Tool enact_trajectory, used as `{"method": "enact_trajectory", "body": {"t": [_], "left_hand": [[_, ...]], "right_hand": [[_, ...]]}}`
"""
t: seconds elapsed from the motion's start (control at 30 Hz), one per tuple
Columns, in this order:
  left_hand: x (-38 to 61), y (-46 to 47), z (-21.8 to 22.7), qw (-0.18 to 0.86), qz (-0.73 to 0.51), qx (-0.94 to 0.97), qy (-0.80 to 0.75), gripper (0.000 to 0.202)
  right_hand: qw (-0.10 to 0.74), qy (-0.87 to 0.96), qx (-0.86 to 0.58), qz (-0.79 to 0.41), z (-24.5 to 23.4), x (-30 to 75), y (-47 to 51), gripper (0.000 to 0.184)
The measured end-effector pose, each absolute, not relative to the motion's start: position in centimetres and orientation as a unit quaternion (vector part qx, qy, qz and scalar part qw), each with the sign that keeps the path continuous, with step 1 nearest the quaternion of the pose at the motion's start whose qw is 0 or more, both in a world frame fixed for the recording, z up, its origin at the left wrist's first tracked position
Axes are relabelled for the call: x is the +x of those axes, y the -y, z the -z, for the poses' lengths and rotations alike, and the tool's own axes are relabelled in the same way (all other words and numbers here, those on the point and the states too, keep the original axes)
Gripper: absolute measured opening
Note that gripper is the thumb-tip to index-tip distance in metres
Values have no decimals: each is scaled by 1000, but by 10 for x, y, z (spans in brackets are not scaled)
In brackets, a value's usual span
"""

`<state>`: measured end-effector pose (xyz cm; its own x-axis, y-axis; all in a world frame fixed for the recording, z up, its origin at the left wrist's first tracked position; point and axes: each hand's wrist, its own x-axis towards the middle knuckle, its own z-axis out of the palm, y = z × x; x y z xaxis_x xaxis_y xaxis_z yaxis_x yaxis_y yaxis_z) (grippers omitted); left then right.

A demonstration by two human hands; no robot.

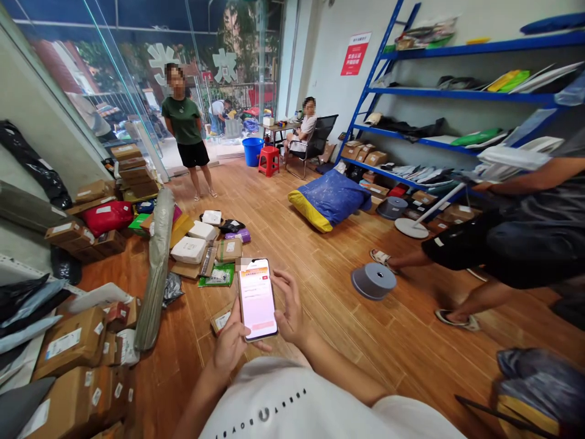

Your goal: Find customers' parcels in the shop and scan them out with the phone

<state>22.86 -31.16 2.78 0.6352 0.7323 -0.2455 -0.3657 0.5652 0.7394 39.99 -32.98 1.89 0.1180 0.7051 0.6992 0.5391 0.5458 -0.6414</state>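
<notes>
A smartphone (256,297) with a lit pink and white screen is held upright in front of me by both hands. My left hand (230,342) grips its lower left edge, thumb lying across the bottom of the screen. My right hand (289,310) wraps round the right edge, fingers curled behind it. My white shirt (292,402) fills the bottom of the view. Parcels (201,241) lie on the wooden floor beyond the phone.
Cardboard boxes (73,347) pile up at the left. Blue shelving (457,94) lines the right wall. A person in dark shorts (516,238) steps in from the right near a grey round base (373,280). A blue and yellow sack (331,198) lies mid-floor. One person stands and another sits at the back.
</notes>
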Motion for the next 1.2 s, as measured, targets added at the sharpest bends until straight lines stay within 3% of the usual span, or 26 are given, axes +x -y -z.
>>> {"method": "enact_trajectory", "body": {"t": [0.2, 0.4, 0.53, 0.7, 1.03, 1.13, 1.2], "left_hand": [[226, 307, -32, 843, -324, 335, -267, 102], [214, 303, -31, 839, -343, 325, -270, 100], [197, 303, -30, 832, -353, 321, -284, 100], [172, 304, -30, 819, -379, 314, -296, 102], [146, 309, -29, 798, -405, 300, -331, 99], [145, 305, -26, 803, -404, 287, -330, 101], [145, 301, -23, 804, -412, 280, -326, 101]], "right_hand": [[509, 710, -486, 3, -20, 401, 326, 52], [566, 682, -461, -33, -14, 386, 319, 60], [571, 674, -458, -103, -9, 368, 313, 59], [575, 698, -413, -104, -4, 346, 304, 50], [461, 790, -396, -79, -23, 311, 288, 56], [511, 753, -396, -127, -16, 308, 282, 65], [569, 673, -403, -247, -7, 308, 275, 70]]}}
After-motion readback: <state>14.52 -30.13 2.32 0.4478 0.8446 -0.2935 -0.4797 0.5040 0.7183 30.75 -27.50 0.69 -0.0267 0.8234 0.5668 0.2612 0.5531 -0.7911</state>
